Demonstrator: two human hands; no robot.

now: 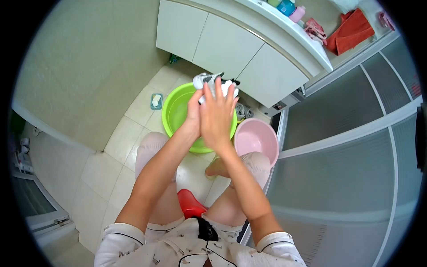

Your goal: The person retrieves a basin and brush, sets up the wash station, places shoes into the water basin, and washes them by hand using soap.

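A white and grey shoe [204, 80] with dark parts is held up over the far side of a green basin [167, 118]. My left hand [194, 111] grips it from the left, its fingers partly hidden behind my right hand. My right hand [216, 118] lies across the shoe with its fingers stretched over it, back of the hand facing me. Both wrists are close together above the basin. Much of the shoe is covered by my hands. Inside the basin there appears to be some liquid.
A pink basin [256, 138] stands right of the green one, with grey laced shoes [243, 111] behind it. A bar of soap in a blue dish [156, 101] sits on the tiles at left. White cabinets [227, 44] rise ahead; a glass panel [338, 178] borders the right.
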